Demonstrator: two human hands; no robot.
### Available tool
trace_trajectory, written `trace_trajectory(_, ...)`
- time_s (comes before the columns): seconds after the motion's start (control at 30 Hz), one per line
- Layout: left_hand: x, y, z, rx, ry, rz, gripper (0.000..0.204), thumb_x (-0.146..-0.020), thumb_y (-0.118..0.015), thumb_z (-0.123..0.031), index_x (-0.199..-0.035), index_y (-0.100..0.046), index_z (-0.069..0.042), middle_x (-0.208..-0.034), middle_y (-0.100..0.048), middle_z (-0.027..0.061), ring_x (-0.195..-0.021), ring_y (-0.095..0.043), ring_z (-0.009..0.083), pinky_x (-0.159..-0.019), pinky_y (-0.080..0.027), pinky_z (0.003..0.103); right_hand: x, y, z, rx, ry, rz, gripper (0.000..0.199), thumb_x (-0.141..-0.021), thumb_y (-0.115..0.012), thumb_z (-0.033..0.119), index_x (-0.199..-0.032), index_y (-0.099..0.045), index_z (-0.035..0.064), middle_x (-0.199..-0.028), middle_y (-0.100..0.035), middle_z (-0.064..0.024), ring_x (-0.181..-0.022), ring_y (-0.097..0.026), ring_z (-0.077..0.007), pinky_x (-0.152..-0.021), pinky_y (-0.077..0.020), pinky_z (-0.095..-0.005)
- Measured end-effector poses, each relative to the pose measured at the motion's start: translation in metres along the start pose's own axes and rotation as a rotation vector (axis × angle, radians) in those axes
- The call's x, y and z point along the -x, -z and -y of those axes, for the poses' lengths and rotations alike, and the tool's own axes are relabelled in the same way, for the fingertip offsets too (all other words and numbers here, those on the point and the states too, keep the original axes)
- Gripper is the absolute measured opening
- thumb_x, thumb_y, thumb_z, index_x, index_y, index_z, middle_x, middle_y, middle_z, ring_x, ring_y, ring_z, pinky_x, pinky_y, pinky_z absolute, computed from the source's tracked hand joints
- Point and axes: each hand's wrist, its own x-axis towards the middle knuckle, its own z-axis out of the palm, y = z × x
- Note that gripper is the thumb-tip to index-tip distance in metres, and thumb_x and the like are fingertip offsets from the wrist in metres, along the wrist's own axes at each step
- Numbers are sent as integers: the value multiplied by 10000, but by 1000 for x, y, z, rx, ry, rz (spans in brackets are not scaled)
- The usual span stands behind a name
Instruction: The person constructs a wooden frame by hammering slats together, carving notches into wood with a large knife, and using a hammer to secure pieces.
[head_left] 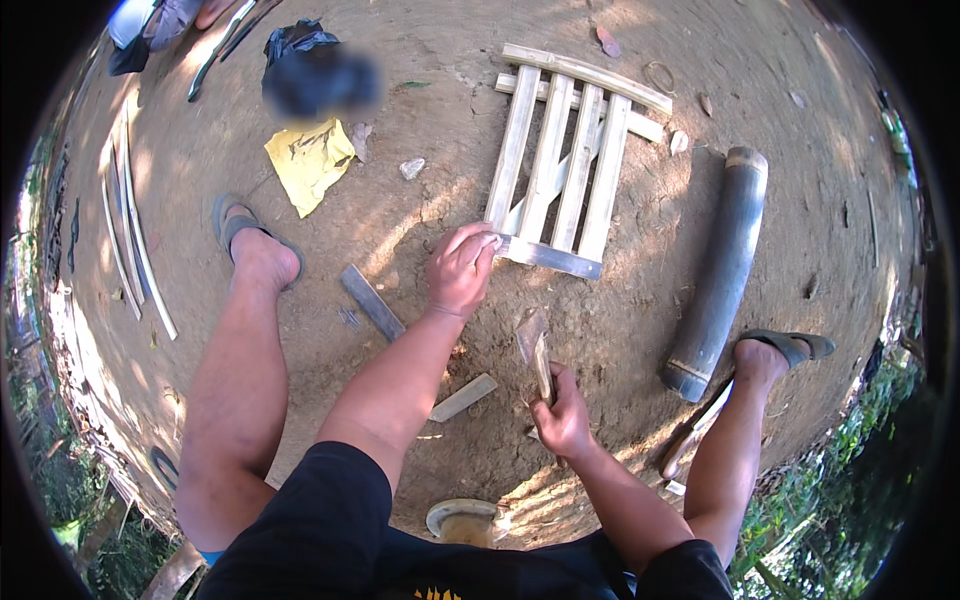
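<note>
A frame of pale bamboo slats (pixel 548 165) lies on the ground ahead of me, its near crosspiece dark on the outside. My left hand (pixel 462 265) is closed at this crosspiece's left end, fingertips pinched on the corner; whether they also hold something small cannot be seen. My right hand (pixel 562 415) grips the handle of a hatchet-like tool (pixel 531 335) with a broad flat head. The head is raised, pointing away from me, apart from the frame. Left of my left forearm lie a dark bamboo strip (pixel 371 302) and several small nail-like pieces (pixel 348 317).
A thick dark bamboo pole (pixel 722 270) lies on the right, near my foot. A short pale bamboo piece (pixel 465 397) lies between my arms. Yellow sheet (pixel 310 165) and black plastic (pixel 315 75) are at far left, near thin strips (pixel 130 215). A long-handled tool (pixel 697 430) lies beside my right leg.
</note>
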Motion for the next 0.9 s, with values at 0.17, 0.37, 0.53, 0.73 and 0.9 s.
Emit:
trace_trajectory(0.17,5,-9,9,41,1,-83,121,-819,-739,-33,-928,-690,-53,-1098,-721,57,-943,-689,270,-824,-561,374,-33,-12,35,66,-177,3,455,-1046,-528,167,-1439,-427,-39,-1048,-648,-183,-934,-648,-256,-812,-522,-371)
trace_trajectory(0.37,2,-6,12,111,-84,-136,164,-780,-763,1,-899,-663,-53,-1093,-716,77,-907,-691,286,-782,-566,393,-61,-20,35,307,60,-100,495,-1019,-542,107,-1467,-386,-33,-1054,-639,-248,-890,-675,-362,-780,-539,-434)
trace_trajectory(0.53,2,-3,16,128,-64,-125,119,-806,-742,-25,-895,-673,-63,-1073,-715,65,-894,-688,281,-760,-563,389,-80,-23,43,582,118,-109,542,-977,-563,55,-1474,-369,-38,-1137,-617,-305,-992,-643,-475,-832,-538,-472)
trace_trajectory(0.73,1,-6,14,137,-50,-113,100,-785,-698,-6,-861,-638,-30,-1085,-711,90,-903,-675,283,-787,-547,388,-89,-18,46,672,255,-118,572,-953,-583,26,-1480,-370,-35,-1113,-609,-303,-948,-635,-480,-780,-529,-500)
trace_trajectory(0.9,3,-7,17,186,-74,-127,113,-790,-693,-2,-883,-636,-34,-1082,-714,83,-893,-670,276,-763,-537,386,-90,-16,36,646,313,-156,582,-949,-587,15,-1484,-367,-40,-1027,-602,-277,-844,-625,-456,-714,-512,-502)
